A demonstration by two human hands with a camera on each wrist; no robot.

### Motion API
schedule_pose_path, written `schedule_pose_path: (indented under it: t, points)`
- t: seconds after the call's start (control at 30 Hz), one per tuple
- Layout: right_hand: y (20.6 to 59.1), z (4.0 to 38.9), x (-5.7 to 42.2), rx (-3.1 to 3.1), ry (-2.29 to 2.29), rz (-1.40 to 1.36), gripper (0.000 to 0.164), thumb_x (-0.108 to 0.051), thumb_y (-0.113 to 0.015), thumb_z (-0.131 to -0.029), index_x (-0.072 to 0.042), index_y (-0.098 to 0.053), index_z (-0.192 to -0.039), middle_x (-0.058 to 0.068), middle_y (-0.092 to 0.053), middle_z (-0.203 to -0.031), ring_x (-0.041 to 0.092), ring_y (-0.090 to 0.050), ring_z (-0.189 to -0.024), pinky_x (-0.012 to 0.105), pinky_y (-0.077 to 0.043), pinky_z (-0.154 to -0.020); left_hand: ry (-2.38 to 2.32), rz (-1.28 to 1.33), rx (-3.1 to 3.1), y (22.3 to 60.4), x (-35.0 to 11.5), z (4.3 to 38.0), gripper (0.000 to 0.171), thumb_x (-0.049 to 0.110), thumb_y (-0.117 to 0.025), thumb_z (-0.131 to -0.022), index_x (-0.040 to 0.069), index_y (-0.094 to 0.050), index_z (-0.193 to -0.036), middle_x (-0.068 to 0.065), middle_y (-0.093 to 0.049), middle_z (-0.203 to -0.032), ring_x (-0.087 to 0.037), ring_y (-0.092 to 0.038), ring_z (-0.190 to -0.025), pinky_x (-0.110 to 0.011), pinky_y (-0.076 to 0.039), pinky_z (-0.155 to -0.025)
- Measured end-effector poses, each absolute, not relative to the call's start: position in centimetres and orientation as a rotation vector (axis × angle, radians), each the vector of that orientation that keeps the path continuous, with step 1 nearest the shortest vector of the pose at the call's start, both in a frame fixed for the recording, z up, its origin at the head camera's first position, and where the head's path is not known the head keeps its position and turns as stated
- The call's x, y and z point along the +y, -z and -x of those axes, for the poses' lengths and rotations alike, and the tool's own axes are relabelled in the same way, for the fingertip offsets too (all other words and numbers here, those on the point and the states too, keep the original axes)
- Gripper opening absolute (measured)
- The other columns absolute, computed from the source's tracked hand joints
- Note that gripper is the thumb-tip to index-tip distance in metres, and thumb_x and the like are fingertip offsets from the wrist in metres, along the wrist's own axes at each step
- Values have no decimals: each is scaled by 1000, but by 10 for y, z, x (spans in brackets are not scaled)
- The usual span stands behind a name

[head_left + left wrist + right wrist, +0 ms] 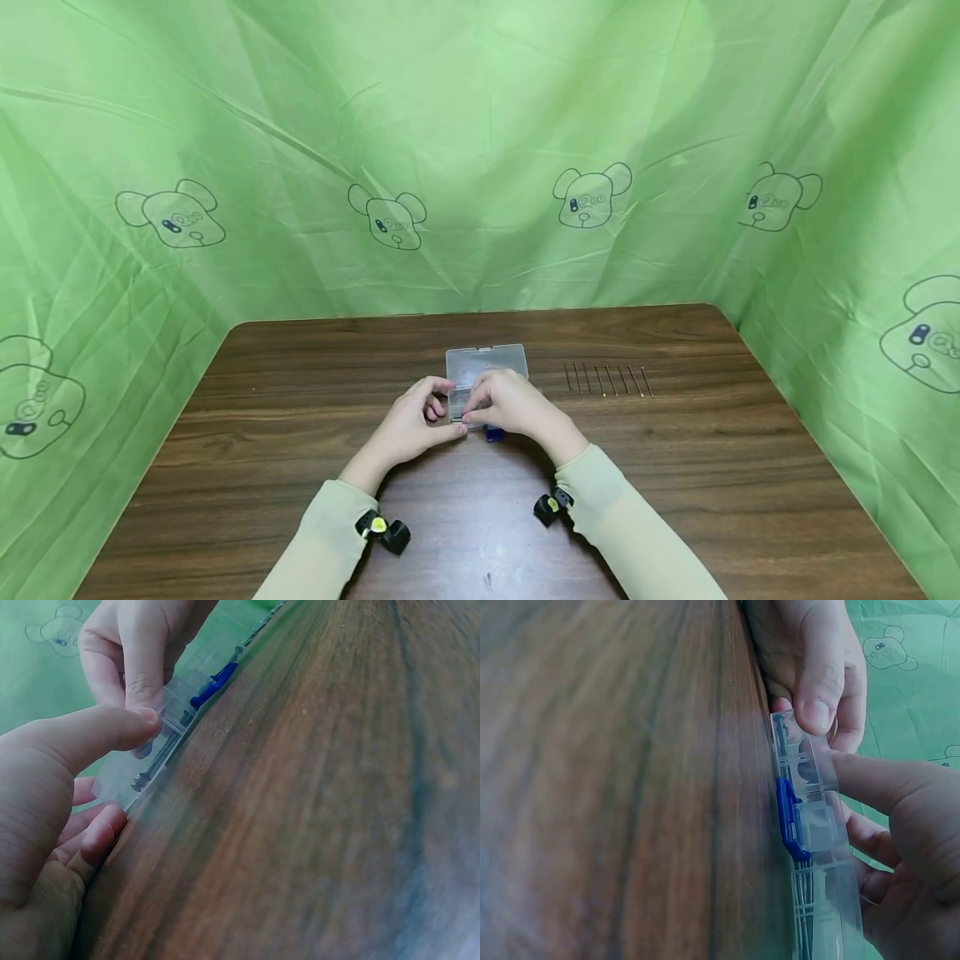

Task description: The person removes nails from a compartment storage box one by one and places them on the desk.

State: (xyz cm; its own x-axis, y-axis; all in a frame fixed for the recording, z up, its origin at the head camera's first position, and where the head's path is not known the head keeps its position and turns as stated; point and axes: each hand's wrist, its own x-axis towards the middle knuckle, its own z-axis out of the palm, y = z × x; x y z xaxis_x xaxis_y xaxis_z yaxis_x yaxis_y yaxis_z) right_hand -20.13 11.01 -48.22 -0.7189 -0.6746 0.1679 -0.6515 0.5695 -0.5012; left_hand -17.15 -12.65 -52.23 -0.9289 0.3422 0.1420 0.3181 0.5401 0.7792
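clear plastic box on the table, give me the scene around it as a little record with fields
container: clear rectangular plastic box, lid raised
fastener: blue plastic latch on the near side
contents: thin metal screw-like rods
left hand: grips the box's left end
right hand: reaches into the box; cannot tell whether it holds anything
loose parts: row of thin metal rods, right of the box
surface: brown wood-grain table
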Motion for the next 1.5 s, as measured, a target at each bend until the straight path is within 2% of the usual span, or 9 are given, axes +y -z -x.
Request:
schedule_pose_path:
  t: [0.33, 0.57, 0.87, 1.1, 1.37, 1.5]
  points:
    - [478, 198, 101, 2815, 762, 1108, 8, -30, -95, -87, -25, -90, -91, -8, -77, -99, 13, -72, -96, 36, -58, -87, -1383, -601, 2750, 525, -126, 172, 70, 32, -100, -82, 11, -64, -138, 1, -66, -107, -14, -63, -87, -27, -53, -80]
    - [480, 197, 101, 2835, 701, 1147, 5, -24, -93, -89, -24, -90, -93, -8, -75, -101, 13, -72, -95, 37, -58, -87, -1388, -585, 2745, 526, -126, 172, 70, 33, -100, -82, 13, -64, -139, 1, -67, -111, -14, -63, -87, -27, -53, -80]
    - [481, 203, 102, 2784, 662, 1301, 4, -20, -87, -94, -19, -84, -91, -6, -74, -100, 13, -71, -94, 35, -58, -90, -1380, -593, 2752, 524, -127, 174, 69, 33, -100, -82, 15, -64, -137, 1, -66, -104, -14, -62, -86, -27, -53, -79]
    - [481, 207, 111, 2656, 711, 1411, 5, -20, -86, -95, -16, -86, -94, -4, -75, -103, 11, -69, -98, 31, -55, -97, -1368, -611, 2738, 523, -127, 173, 69, 36, -100, -81, 14, -64, -137, 0, -65, -103, -14, -61, -87, -28, -53, -80]
    - [475, 201, 107, 2753, 671, 1377, 6, -13, -90, -90, -18, -88, -92, -4, -75, -99, 12, -71, -95, 34, -57, -93, -1387, -610, 2734, 524, -127, 173, 69, 36, -101, -81, 14, -65, -136, 0, -65, -101, -15, -62, -88, -29, -52, -79]
    - [474, 199, 104, 2802, 613, 1347, 5, -16, -91, -91, -19, -89, -94, -6, -75, -99, 12, -72, -95, 34, -57, -93, -1393, -607, 2733, 524, -127, 173, 69, 35, -101, -81, 13, -65, -136, 0, -65, -102, -16, -62, -87, -28, -52, -79]
